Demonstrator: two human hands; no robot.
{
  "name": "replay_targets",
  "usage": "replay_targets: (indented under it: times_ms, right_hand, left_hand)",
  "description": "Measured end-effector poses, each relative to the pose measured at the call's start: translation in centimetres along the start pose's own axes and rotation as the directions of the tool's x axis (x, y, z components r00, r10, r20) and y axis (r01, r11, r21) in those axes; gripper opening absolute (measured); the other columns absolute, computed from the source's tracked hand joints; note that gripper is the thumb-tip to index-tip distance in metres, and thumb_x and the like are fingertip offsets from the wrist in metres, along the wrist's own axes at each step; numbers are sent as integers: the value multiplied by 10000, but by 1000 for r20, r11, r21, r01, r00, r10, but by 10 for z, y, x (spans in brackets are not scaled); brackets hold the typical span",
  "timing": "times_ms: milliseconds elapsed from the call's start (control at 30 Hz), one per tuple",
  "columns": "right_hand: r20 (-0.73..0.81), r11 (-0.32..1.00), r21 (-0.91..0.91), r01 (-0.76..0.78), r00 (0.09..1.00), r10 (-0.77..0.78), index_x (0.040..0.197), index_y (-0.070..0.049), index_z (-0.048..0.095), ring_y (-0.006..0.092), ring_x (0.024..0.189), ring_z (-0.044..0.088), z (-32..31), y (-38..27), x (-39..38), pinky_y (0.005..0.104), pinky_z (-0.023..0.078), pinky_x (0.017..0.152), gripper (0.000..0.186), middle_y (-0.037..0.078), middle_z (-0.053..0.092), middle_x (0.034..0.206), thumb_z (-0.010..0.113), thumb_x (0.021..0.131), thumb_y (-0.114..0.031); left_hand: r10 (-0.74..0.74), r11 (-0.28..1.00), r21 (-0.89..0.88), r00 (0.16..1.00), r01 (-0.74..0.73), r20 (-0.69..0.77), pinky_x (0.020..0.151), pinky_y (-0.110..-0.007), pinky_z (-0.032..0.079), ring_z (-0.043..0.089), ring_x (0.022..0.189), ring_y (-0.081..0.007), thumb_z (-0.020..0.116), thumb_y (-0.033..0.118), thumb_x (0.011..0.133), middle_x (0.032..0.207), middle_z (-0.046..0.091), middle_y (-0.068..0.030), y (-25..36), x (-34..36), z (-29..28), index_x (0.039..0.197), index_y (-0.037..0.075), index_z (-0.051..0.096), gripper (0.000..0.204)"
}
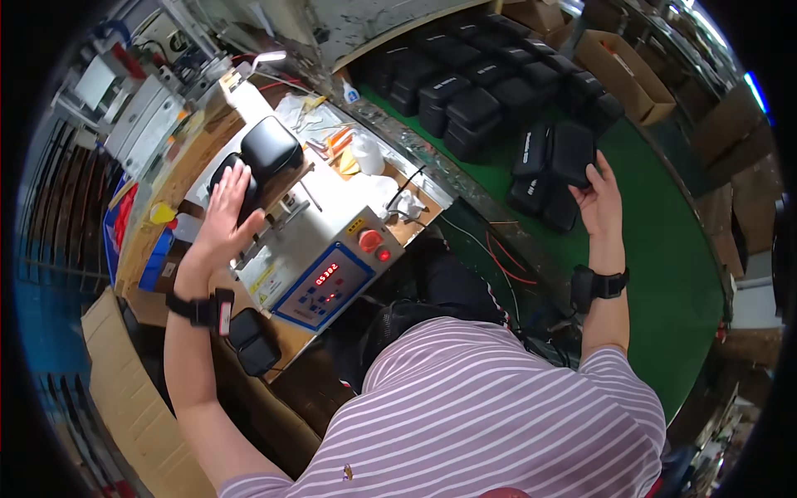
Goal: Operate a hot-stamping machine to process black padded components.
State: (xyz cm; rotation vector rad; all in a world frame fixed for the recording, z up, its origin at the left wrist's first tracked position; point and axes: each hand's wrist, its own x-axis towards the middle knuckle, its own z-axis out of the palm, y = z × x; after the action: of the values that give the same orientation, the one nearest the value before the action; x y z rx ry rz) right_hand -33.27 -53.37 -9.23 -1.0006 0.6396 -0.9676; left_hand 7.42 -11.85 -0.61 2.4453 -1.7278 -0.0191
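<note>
Working two black zippered cases at a bench press and a green conveyor.

We rest our left hand [222,217], open and flat, on the case [235,187] seated in the bench press [320,257]; our right hand [599,199] curls around another case [573,152] on the green conveyor [664,249]. We judge these shells light, semi-rigid and smooth, best gripped across their long edges.

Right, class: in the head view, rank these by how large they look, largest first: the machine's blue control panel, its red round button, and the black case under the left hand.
1. Blue control panel
2. Black case under the left hand, partly covered, so only probably smaller than the panel
3. Red round button, clearly smallest
</note>
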Motion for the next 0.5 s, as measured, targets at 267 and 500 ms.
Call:
replay_targets:
  times_ms: [267,500]
  right_hand:
    - [-232,966,-70,-248,946,226,1341,-42,298,267,947,570,-91,56,-16,369,533,738,588,140,512,1139,584,827,-66]
    - [-161,538,-801,-263,960,229,1328,-5,359,228,1094,503,-139,63,18,365,420,864,559,134,477,1277,579,846,-182]
  left_hand:
    - [-156,848,-530,963,17,-219,1059,-339,207,309,1301,-224,424,512,894,1380,375,-118,45,-65,-27,1361,17,322,688]
    - [-488,813,-554,728,179,-481,987,-320,326,451,1159,-182,549,175,885,1242,503,-89,15,-148,-3,1251,5,452,415]
